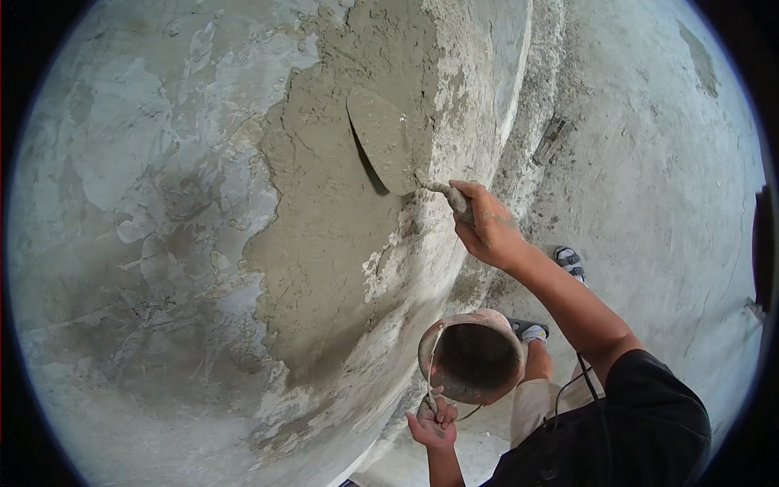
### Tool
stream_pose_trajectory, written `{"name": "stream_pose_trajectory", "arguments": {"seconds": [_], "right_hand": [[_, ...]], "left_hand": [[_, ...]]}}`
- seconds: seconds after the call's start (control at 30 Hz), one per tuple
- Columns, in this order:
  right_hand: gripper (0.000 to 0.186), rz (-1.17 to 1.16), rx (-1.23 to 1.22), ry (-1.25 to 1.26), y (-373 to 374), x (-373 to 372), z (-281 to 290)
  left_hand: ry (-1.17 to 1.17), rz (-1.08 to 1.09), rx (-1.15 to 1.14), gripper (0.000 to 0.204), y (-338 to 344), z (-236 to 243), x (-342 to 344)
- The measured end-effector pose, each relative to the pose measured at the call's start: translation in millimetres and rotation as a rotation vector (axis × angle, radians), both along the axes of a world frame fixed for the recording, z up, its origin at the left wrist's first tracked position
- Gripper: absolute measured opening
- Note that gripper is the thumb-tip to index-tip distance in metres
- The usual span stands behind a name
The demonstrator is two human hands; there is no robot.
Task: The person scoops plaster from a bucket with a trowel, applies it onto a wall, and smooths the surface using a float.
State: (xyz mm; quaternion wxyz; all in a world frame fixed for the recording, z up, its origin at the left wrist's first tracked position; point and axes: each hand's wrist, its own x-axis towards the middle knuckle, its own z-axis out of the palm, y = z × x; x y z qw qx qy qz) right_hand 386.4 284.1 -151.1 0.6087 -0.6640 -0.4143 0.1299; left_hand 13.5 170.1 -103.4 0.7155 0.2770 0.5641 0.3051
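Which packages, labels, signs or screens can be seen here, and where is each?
None are in view.
The right hand holds a trowel against the wet grey plaster on the wall.
The left hand holds the wire handle of a round, mortar-stained bucket.

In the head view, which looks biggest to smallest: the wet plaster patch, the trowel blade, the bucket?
1. Wet plaster patch, by far.
2. Bucket.
3. Trowel blade, though the bucket sits nearer the camera, so these two are unsure.
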Motion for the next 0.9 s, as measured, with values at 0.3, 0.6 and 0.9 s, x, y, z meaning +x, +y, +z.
{"name": "stream_pose_trajectory", "arguments": {"seconds": [0.3,0.6,0.9], "right_hand": [[0.062,0.148,0.121,-0.062,11,-20,10],[0.053,0.241,0.134,-0.148,-22,-31,-4],[0.052,0.227,0.151,-0.162,15,-8,4]], "left_hand": [[0.010,-0.021,0.003,0.095,-1,-1,6],[-0.041,-0.020,-0.030,0.096,2,-5,9],[-0.024,-0.024,-0.030,0.094,2,-9,17]]}}
